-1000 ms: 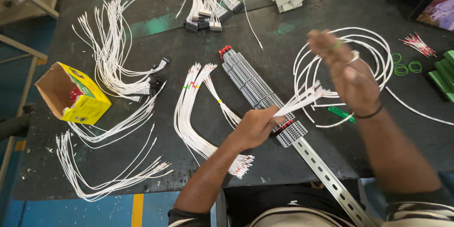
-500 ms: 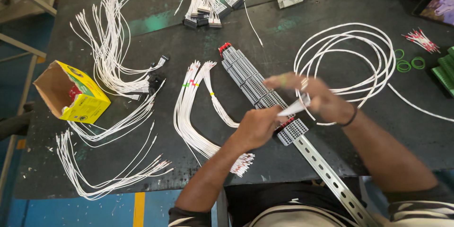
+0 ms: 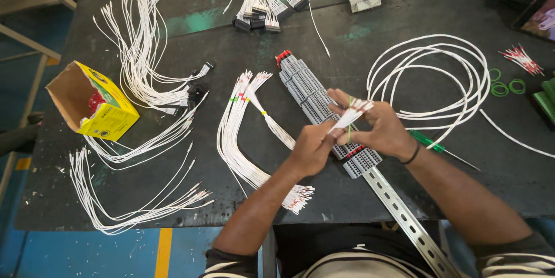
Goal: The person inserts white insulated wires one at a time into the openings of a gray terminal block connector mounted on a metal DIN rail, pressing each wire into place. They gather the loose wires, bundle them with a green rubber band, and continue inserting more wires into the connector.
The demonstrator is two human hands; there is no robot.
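Dark worktop, both my hands over the grey terminal strip.

My left hand pinches the lower end of a small bundle of white wires, and my right hand closes around the same bundle just beside it, tips fanning up past the fingers. I judge the wires light, limp and springy, best gripped near the ferruled ends. A green screwdriver lies just right of my right hand; a yellow box sits well off to the left.
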